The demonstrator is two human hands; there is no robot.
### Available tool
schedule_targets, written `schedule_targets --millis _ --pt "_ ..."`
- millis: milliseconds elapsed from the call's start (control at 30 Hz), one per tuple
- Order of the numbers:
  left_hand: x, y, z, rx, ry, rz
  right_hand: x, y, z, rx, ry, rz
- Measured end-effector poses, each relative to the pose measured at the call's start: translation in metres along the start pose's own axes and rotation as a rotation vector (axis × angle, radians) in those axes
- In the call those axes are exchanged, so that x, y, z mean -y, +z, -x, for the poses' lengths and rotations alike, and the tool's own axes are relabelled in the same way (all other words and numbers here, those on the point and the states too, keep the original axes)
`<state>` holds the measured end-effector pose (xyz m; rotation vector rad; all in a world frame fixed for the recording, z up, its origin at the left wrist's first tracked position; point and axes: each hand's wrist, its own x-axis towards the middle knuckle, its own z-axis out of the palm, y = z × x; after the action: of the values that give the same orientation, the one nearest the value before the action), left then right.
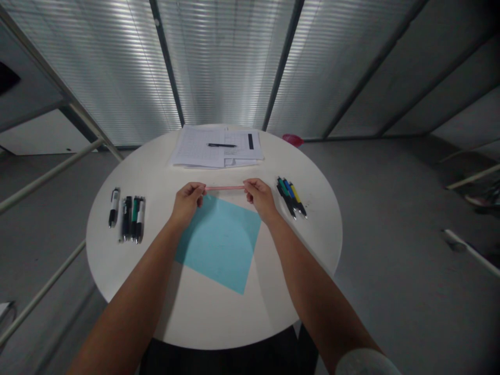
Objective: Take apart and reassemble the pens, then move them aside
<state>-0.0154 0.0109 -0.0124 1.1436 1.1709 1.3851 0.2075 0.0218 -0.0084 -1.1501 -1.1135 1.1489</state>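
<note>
A thin, straight pink strip (225, 188) stretches level between my two hands; whether it is paper or something stiffer I cannot tell. Its left end is pinched between thumb and fingers of my left hand (187, 202). At the other end, my right hand (260, 197) grips it the same way. Beneath and just nearer to me, a light blue square sheet of paper (221, 242) lies turned at an angle on the round white table (219, 325). Both hands are close to its far corners, and their shadows fall across it.
Stacked printed papers (199, 148) with a black pen (222, 145) on top lie at the far edge. Several pens and markers (133, 219) are grouped on the left, and several pens (291, 197) beside my right hand. Metal rails (50, 166) stand left of the table.
</note>
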Motion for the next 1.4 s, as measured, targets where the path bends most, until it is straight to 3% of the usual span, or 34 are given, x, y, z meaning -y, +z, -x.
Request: schedule_targets --millis 867,1067,1400 --pt "-0.0013 -0.0003 0.0014 0.015 0.004 0.032 0.0008 0.0002 -0.0001 0.003 0.011 -0.029" --pt "-0.0027 0.0003 0.0024 0.062 0.03 -0.025 0.0022 -0.0006 0.0003 0.06 0.031 0.008" --pt "-0.0028 0.0022 0.0024 0.035 0.052 -0.116 0.0018 -0.001 0.0013 0.08 0.016 -0.073"
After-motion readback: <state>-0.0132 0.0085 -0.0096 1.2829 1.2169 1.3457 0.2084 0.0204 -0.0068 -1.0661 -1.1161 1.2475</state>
